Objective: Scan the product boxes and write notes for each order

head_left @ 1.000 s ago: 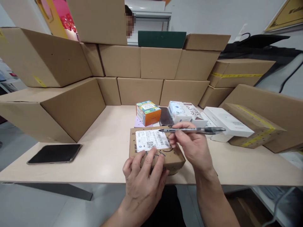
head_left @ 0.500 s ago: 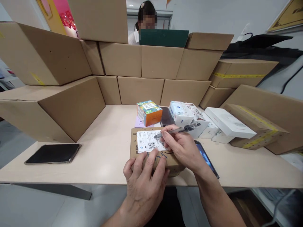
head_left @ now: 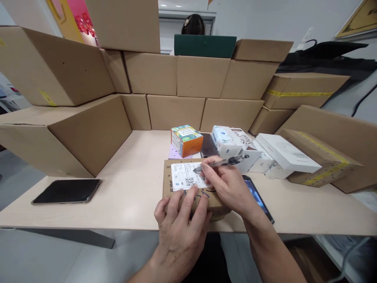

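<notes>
A small cardboard box [head_left: 167, 186] lies at the table's front edge, bearing a white printed label [head_left: 178, 176] with a QR code. Blue handwriting shows on the cardboard in front of the label. My left hand [head_left: 183, 232] grips the front of the box, its fingers curled over the top edge and the thumb hidden. In my right hand [head_left: 226, 182] a pen [head_left: 231, 160] is pinched, lying slantwise with its tip at the label. That hand also covers the right part of the label.
Stacked cardboard cartons [head_left: 176, 112] wall the table's back and sides. Behind the small box stand an orange tea-like box [head_left: 191, 146] and several white boxes [head_left: 288, 153]. One phone [head_left: 67, 191] lies left; another phone [head_left: 259, 200] is partly under my right forearm. A person's head [head_left: 193, 24] shows beyond the cartons.
The pen tip has shifted very slightly on the label. Both hands keep their places on the box. The person behind the cartons has lowered and turned their head.
</notes>
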Motion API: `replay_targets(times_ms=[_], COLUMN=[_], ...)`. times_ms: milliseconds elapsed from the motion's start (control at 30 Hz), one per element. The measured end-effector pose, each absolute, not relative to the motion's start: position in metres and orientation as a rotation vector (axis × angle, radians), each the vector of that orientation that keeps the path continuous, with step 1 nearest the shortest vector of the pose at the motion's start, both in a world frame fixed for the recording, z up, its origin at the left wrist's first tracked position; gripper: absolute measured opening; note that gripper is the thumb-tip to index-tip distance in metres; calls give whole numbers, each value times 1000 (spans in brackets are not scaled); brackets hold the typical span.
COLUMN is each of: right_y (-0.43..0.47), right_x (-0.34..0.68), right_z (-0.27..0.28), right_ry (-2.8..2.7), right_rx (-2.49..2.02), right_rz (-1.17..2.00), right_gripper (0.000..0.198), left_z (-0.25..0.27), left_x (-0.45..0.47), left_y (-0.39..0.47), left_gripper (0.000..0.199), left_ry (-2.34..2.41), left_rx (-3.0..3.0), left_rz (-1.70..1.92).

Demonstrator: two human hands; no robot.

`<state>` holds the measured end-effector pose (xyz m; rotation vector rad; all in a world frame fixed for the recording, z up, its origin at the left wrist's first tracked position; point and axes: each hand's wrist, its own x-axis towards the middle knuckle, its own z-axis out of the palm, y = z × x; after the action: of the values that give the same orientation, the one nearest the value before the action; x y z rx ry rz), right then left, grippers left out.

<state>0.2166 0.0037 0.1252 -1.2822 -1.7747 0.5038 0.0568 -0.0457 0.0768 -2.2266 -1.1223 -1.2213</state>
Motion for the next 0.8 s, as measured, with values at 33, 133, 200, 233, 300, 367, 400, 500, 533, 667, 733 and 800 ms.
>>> replay_targets(times_ms=[33,133,200,233,300,367,400,500,533,667,733,800], right_y=[4,3,3,2,1,-2,-5,-19,-25,-46,-51,-52], right_x=[217,216,216,215,215,216,218,231,238,264,269,266], right_z=[125,126,125,124,122,119,117,109,103,70,54,44], right_ry=[-1780,-1788,-1769,-1740,-1615,-1424,-1320,-1083,-1046,-1172,-1377,-1572], right_rx=[-1281,-1271,-1270,-1265,-1237,-1184,-1148,-1074,-1091,-1465,-1674,-1829], right_rz=[505,508,514,519,531,530,520,454,427,403,484,561], right_gripper=[27,27,27,27,27,27,27,28,28,29,32,30], left_z=[77,77,77,76,75,74,73,72,72,73,73,73], left_x=[57,57,57,57,57,57,56,52,50,42,40,41], left_y=[-46,-45,-46,-46,-46,-47,-47,-47,-47,-47,-47,-47], left_gripper=[20,20,20,20,20,21,21,23,23,23,23,23], left_ry=[-1118,-1112,-1118,-1121,-1117,-1134,-1152,-1195,-1194,-1194,-1194,-1192], left_rx=[-2221,-2210,-2211,-2213,-2217,-2221,-2227,-2262,-2278,-2324,-2329,-2320], left_rz=[-1223,-1233,-1228,-1222,-1205,-1199,-1200,-1218,-1222,-1221,-1212,-1205])
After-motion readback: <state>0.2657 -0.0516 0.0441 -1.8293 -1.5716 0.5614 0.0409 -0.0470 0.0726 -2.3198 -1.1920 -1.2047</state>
